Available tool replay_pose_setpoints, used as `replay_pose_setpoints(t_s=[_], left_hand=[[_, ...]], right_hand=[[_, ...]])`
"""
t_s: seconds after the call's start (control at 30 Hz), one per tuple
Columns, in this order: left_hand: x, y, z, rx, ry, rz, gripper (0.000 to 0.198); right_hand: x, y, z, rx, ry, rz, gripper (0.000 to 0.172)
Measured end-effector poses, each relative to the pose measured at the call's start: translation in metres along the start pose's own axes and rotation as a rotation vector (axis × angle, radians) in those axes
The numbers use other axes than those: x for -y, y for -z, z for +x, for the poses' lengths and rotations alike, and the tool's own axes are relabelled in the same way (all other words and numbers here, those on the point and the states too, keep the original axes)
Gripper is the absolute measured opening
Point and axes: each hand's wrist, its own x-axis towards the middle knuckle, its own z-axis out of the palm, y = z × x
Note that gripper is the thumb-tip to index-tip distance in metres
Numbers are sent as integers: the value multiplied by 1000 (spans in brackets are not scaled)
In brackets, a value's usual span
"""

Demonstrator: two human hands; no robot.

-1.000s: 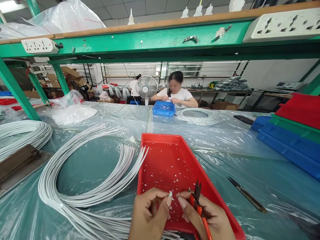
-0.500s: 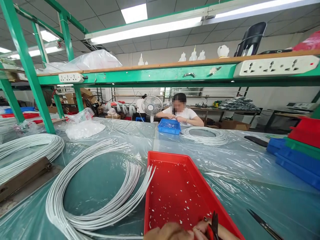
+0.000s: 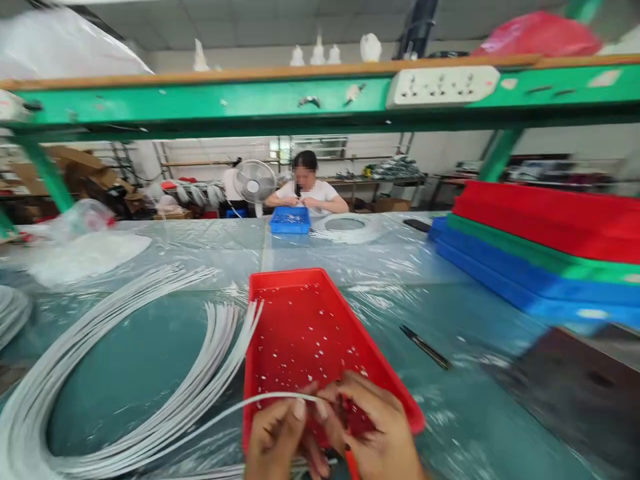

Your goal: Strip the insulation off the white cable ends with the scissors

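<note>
A white cable [image 3: 273, 395] runs from the coil to my hands over the near end of the red tray [image 3: 397, 393]. My left hand [image 3: 280, 433] is closed, pinching the cable between thumb and fingers. Close beside it, my right hand [image 3: 380, 427] is closed around small cutters [image 3: 352, 461]; their red handle shows below the fingers, while the jaws are blurred and partly hidden. Its fingertips are at the cable's end. Small white scraps lie scattered in the tray. To the left rests a big coil of white cables [image 3: 30, 393], several of its ends lying against the tray's left rim.
Tweezers [image 3: 425, 347] lie right of the tray. Stacked red, green and blue trays [image 3: 540, 247] and a dark metal block [image 3: 575, 380] stand at right. Across the table, a person [image 3: 310, 190] works behind a blue tray [image 3: 290, 220]. A green shelf beam [image 3: 225, 103] crosses above.
The view has turned right and down, bringing more of both hands into sight. My hands are now raised over the tray, with one cable stretched between the coil and my fingers.
</note>
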Motion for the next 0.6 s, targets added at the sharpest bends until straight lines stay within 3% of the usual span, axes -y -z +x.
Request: replay_pose_setpoints(t_s=[0.2,0.33,0.47,0.6], left_hand=[[-13,6,16,-194,99,-196,34],[-18,9,23,-277,97,-180,28],[-22,8,23,-292,128,-193,27],[-27,6,20,-230,120,-240,25]], right_hand=[[9,9,10,168,59,-82,12],[11,46,9,252,-106,-229,14],[-13,95,-12,168,-344,-547,18],[-50,120,-44,188,-497,-703,22]])
